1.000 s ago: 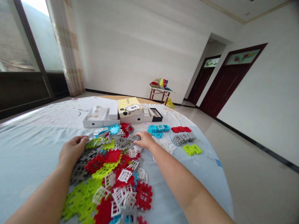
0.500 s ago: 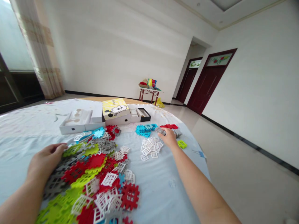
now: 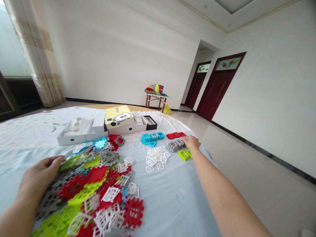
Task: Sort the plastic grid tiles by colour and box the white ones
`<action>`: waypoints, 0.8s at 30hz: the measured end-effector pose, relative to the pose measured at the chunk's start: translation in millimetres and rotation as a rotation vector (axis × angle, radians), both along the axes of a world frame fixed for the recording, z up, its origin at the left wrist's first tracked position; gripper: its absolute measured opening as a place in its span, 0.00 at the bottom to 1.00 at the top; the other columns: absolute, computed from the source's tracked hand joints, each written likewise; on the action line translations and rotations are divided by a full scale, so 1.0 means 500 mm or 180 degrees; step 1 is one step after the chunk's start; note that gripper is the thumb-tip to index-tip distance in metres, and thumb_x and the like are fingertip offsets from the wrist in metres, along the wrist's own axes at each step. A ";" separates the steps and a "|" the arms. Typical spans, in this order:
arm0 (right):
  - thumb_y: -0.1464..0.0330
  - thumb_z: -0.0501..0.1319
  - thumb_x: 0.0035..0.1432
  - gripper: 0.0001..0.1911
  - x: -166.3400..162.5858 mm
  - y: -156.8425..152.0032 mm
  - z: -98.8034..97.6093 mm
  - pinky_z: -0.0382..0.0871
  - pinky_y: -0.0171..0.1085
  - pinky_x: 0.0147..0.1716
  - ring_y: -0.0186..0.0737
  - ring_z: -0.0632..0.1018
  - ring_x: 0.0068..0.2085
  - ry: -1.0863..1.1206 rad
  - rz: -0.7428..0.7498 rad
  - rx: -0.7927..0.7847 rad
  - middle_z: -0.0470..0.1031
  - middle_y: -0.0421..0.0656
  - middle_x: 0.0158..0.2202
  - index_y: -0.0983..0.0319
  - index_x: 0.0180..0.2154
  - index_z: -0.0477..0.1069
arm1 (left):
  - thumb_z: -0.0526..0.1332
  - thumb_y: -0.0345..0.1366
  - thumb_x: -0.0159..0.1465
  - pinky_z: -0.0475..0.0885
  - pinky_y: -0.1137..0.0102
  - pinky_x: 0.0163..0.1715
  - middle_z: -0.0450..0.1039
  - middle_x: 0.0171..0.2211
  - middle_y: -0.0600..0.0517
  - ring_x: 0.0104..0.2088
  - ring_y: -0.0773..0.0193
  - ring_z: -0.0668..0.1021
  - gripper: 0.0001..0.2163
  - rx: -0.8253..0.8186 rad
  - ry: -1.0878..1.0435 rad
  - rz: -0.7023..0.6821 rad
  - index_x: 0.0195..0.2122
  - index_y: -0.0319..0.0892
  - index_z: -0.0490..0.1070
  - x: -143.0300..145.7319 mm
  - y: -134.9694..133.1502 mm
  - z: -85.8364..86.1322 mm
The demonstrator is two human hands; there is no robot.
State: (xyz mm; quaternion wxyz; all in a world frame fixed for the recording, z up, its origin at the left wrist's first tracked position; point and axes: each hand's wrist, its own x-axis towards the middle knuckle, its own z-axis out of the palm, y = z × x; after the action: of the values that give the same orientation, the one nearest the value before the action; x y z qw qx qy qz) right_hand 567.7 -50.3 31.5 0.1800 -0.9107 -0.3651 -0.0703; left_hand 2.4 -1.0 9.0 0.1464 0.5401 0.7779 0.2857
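On the left, my left hand (image 3: pixel 40 176) is closed at the edge of a mixed heap of plastic interlocking building pieces (image 3: pixel 97 174), thumb and fingers pressed together; what lies between them is hidden. The heap holds red, lime green, grey and blue notched squares with white window-lattice pieces (image 3: pixel 110 194) among them. Across the table, my right hand (image 3: pixel 193 143) pinches at the right end of a row of grey interlocking pieces (image 3: pixel 176 145). Red pieces (image 3: pixel 175 135) lie just behind that row and lime green pieces (image 3: pixel 184 154) in front of it.
Blue pieces (image 3: pixel 151 139) and a group of white lattice pieces (image 3: pixel 157 157) lie mid-table. Behind stand an open white box (image 3: pixel 74 140), a yellow cartoon box (image 3: pixel 120 116) and a small black-rimmed box (image 3: pixel 151 122). The table's rounded edge (image 3: pixel 209 158) runs beneath my right forearm.
My right hand has moved right along the grey row, uncovering more grey and green pieces. My left hand stays beside the heap; the view has shifted slightly.
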 end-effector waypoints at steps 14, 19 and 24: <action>0.66 0.56 0.53 0.14 -0.262 0.009 -0.013 0.58 0.42 0.49 0.44 0.69 0.48 -0.0133 0.2179 0.1136 0.73 0.44 0.44 0.60 0.42 0.72 | 0.53 0.48 0.54 0.65 0.71 0.31 0.75 0.36 0.46 0.36 0.58 0.73 0.21 0.0255 -0.0274 -0.0099 0.42 0.41 0.73 0.003 -0.002 -0.007; 0.67 0.58 0.53 0.12 -0.409 -0.016 -0.015 0.58 0.40 0.49 0.41 0.69 0.47 0.0232 0.3271 0.0901 0.74 0.42 0.43 0.58 0.41 0.72 | 0.52 0.48 0.55 0.64 0.71 0.32 0.74 0.36 0.47 0.37 0.59 0.73 0.21 0.0237 -0.0377 -0.0093 0.43 0.42 0.73 0.006 -0.011 -0.002; 0.69 0.60 0.51 0.15 -0.485 -0.031 -0.033 0.57 0.40 0.49 0.42 0.69 0.48 0.0378 0.3759 0.0460 0.74 0.41 0.44 0.58 0.42 0.72 | 0.52 0.47 0.55 0.64 0.71 0.32 0.75 0.36 0.47 0.36 0.60 0.73 0.21 0.0236 -0.0463 -0.0117 0.43 0.40 0.73 0.009 -0.018 0.005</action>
State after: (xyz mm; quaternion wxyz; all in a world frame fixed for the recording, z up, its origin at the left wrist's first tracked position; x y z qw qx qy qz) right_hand 325.3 -66.0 14.7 0.2702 -0.5415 -0.7932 0.0681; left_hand 7.0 -9.9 11.6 0.1876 0.5372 0.7441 0.3500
